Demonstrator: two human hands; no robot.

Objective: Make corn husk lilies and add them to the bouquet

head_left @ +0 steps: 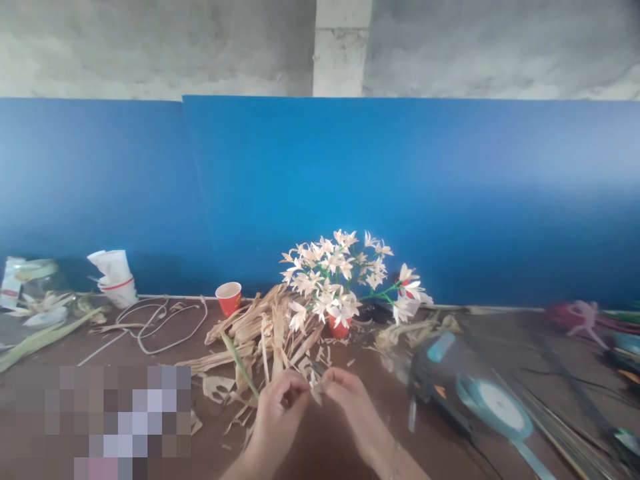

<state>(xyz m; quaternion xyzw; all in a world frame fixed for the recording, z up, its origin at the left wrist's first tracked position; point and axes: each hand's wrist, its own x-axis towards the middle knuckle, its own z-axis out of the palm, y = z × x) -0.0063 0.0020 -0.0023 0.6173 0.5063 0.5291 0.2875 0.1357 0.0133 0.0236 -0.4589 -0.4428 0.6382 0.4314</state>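
Close to the table's front, my left hand (281,408) and my right hand (353,403) meet with fingertips pinched together. Between them is a small white husk flower piece (315,387), partly covered by the fingers. Both hands appear to grip it. Just behind them lies a heap of dry corn husks (265,330), with torn scraps around it. Beyond my fingers, a bunch of white husk flowers (325,273) on green stems stands in a red cup (339,327).
A red paper cup (229,300), a white cable (155,340) and white cups (119,288) sit on the left. Rightward are a blurred dark device (440,393), a light-blue ribbon roll (503,408) and thin sticks. A blue partition (320,180) borders the table's back.
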